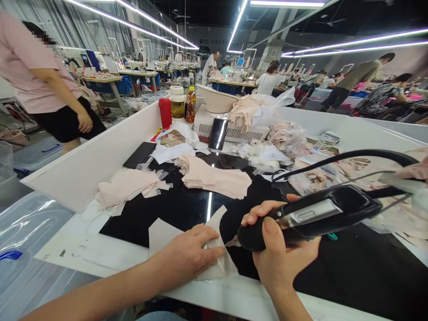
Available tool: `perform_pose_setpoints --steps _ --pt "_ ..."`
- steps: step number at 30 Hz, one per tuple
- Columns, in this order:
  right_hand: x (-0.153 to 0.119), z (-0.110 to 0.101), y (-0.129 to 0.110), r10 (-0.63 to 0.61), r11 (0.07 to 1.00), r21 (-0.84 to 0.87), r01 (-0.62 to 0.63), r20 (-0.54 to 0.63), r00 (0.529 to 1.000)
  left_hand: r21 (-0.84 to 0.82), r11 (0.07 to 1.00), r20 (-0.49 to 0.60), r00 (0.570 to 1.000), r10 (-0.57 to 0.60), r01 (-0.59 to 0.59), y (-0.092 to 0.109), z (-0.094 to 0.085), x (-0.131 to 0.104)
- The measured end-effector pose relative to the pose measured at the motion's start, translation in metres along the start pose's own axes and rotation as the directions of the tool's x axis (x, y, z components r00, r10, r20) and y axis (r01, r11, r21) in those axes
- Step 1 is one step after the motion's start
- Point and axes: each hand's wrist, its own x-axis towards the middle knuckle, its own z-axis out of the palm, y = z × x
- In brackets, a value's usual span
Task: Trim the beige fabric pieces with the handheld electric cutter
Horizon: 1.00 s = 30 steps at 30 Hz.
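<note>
My right hand [281,249] is wrapped around a black corded handheld electric tool [312,216] with a silver plate on its side. The tool is tilted over the front of the black work surface [347,267], its rounded black end toward the left; its tip is hidden. My left hand [199,249] lies on a white cut piece [163,234], fingers stretched and pressing it flat near the front edge; whether it is paper or cloth I cannot tell. Just beyond lies a neat stack of pale pink fabric pieces [214,178]. Another pale pink fabric pile [129,187] sits to the left.
At the back stand a phone [218,133], a white scale-like machine [230,127], a red cup [165,113], a jar [177,104] and a bottle [190,106]. Bagged fabric [287,136] crowds the right. A black cable [351,154] arches there. A person [50,84] is at left.
</note>
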Motion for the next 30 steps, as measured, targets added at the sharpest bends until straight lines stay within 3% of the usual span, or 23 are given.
perform_pose_setpoints --steps 17,25,30 --pt "0.004 0.011 0.008 0.021 1.0 0.001 -0.021 -0.017 1.0 0.003 1.0 -0.013 1.0 -0.003 0.003 0.002 -0.001 0.002" --pt "0.001 0.007 0.007 0.034 0.999 -0.033 -0.035 -0.001 0.999 0.176 0.984 -0.098 0.995 0.003 0.014 0.023 0.014 -0.005" --pt "0.0 0.003 0.005 0.025 1.0 -0.002 -0.025 0.014 1.0 0.198 0.98 -0.079 0.997 0.011 0.005 0.012 -0.003 0.006"
